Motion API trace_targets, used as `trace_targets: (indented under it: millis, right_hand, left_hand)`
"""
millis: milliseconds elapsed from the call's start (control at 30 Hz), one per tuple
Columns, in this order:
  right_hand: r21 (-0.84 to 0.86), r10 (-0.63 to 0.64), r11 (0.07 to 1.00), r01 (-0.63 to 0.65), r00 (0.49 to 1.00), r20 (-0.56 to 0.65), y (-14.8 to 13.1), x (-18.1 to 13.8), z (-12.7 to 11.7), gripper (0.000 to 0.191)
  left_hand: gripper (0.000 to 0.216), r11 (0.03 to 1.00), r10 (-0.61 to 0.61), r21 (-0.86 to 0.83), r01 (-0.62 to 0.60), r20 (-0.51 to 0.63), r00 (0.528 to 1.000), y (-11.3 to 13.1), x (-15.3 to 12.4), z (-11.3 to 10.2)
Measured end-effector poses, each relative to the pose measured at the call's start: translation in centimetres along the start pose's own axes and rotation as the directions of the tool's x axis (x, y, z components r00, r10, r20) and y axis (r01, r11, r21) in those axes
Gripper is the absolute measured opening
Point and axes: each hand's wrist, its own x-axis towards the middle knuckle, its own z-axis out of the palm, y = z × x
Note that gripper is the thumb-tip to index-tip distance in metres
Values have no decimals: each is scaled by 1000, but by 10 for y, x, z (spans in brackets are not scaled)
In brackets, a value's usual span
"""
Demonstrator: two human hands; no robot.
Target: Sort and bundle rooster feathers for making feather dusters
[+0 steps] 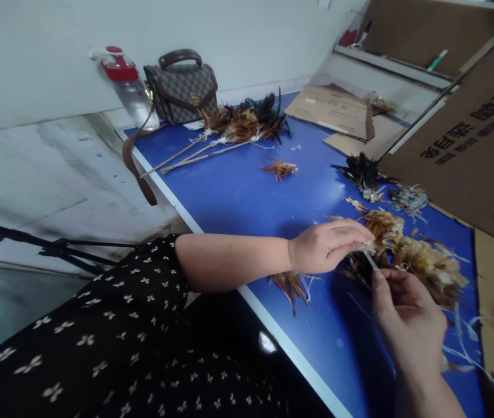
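Observation:
My left hand (325, 247) reaches across the blue table (238, 191) with its fingers pinched on the tan and brown feather bundle (421, 261). Close below it, my right hand (403, 313) is closed in a pinch on a thin pale quill or strip (371, 262) that sticks out of the same bundle. A small tuft of brown feathers (292, 284) lies under my left wrist near the table's white edge.
Feather dusters on thin sticks (233, 130) lie at the far end beside a patterned handbag (181, 84) and a red-capped bottle (127, 84). Loose tufts, orange (279, 168) and black (362, 171), lie mid-table. Cardboard boxes (468, 139) stand on the right.

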Motion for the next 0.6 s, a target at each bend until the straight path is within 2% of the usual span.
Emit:
trace_targets:
  millis: [100, 267, 433, 600]
  right_hand:
    - [-7, -22, 1000, 22, 999, 45, -5, -2, 0, 64]
    - [40, 21, 999, -26, 992, 124, -4, -1, -7, 63]
    - [107, 128, 982, -156, 966, 226, 5, 7, -15, 70]
    - [63, 140, 986, -154, 972, 188, 11, 9, -16, 69]
  left_hand:
    - [23, 990, -128, -50, 133, 100, 987, 2, -5, 6]
    - [25, 947, -302, -39, 319, 230, 925, 3, -3, 0]
    - [25, 881, -441, -26, 472, 313, 841, 9, 4, -4]
    - [30, 786, -570, -13, 619, 376, 731, 11, 4, -5]
